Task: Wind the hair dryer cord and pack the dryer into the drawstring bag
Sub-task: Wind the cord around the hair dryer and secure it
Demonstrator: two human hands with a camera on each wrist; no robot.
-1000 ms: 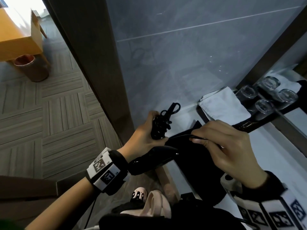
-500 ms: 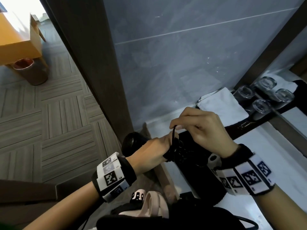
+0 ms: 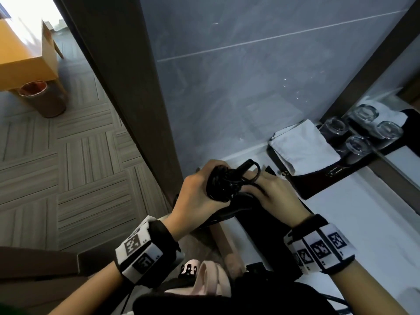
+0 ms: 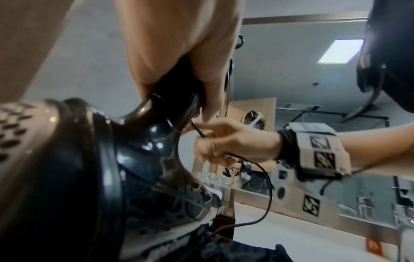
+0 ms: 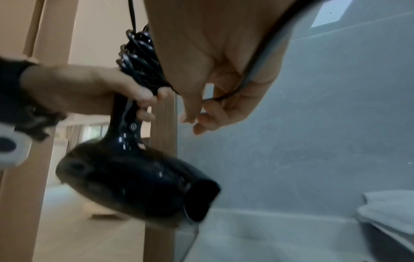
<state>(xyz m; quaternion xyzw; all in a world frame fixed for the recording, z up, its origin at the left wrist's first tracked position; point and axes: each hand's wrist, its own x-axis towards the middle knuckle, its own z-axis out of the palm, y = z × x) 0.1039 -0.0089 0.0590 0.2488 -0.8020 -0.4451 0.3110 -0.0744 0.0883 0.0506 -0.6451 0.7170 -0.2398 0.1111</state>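
Observation:
My left hand [image 3: 202, 189] grips the handle of the black hair dryer [image 5: 139, 177], which hangs body-down with its nozzle toward the grey wall. Most of the black cord [image 3: 227, 180] is wound in a thick bundle round the handle above my fingers. My right hand [image 3: 261, 189] sits just right of the bundle and holds the loose end of the cord [image 5: 257, 70], which runs across its palm. In the left wrist view the right hand [image 4: 228, 145] pinches that strand close to the handle. The black drawstring bag [image 3: 268, 235] lies flat on the white counter [image 3: 375, 212] beneath both hands.
A folded white towel [image 3: 302, 144] and upturned glasses [image 3: 359, 144] sit on a black tray [image 3: 318, 180] at the back right, beside a mirror. The grey wall [image 3: 250, 87] and a dark door frame [image 3: 127, 98] stand close on the left. A waste bin [image 3: 43, 98] is on the floor beyond.
My right hand has carried the cord over the top of the handle and down its right side, adding a turn. The dryer body has swung under my left hand.

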